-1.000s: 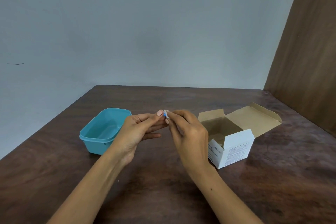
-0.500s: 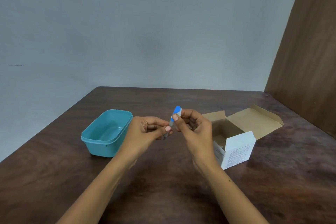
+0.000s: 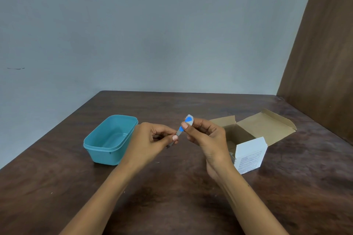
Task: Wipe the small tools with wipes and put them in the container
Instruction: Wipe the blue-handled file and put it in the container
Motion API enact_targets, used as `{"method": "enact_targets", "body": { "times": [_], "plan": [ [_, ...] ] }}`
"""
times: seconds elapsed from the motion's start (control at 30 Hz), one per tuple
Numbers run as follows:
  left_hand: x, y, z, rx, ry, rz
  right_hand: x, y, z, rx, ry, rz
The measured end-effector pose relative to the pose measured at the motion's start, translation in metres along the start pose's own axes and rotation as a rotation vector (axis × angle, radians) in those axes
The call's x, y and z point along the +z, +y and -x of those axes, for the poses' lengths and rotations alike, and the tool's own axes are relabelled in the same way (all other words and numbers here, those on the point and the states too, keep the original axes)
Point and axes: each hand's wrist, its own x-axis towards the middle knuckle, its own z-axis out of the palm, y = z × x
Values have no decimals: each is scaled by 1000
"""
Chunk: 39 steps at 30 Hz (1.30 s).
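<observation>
A small flat grey-and-blue piece (image 3: 188, 120) is held above the table's middle, tilted with its top end to the right. I cannot tell whether it is a wipe sachet or a tool. My left hand (image 3: 150, 139) pinches its lower end between thumb and forefinger. My right hand (image 3: 208, 139) pinches its upper part, thumb across the front. The teal plastic container (image 3: 101, 148) stands open to the left of my left hand, with nothing visible inside.
An open white cardboard box (image 3: 250, 154) with brown flaps folded back stands right of my right hand. The dark wooden table (image 3: 172, 196) meets a grey wall behind and a brown wooden panel (image 3: 324, 63) on the right.
The piece went from a small end pinched between both hands to a tilted strip drawn out lengthwise. My left hand dropped to its lower end; in the last half second little moved.
</observation>
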Motion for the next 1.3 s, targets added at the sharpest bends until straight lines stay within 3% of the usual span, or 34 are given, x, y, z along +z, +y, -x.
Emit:
{"method": "enact_targets", "body": {
  "times": [0.17, 0.4, 0.6, 0.83, 1.2, 1.3],
  "plan": [
    [1, 0, 0, -6, -11, 36, -1, 0, 0, 82, -28, -13],
    [-2, 1, -2, -35, -45, 113, -1, -4, -2, 29, 44, -97],
    [-3, 0, -2, -23, -21, 74, 0, 1, 3, 94, -45, -33],
    [-4, 1, -2, -23, -50, 120, -2, -5, -1, 62, 47, -113],
    [-5, 0, -4, -54, -54, 147, 0, 2, -1, 128, -26, -58],
    [-8, 0, -5, -108, -86, 269, 0, 0, -1, 114, -18, -113]
  ]
}}
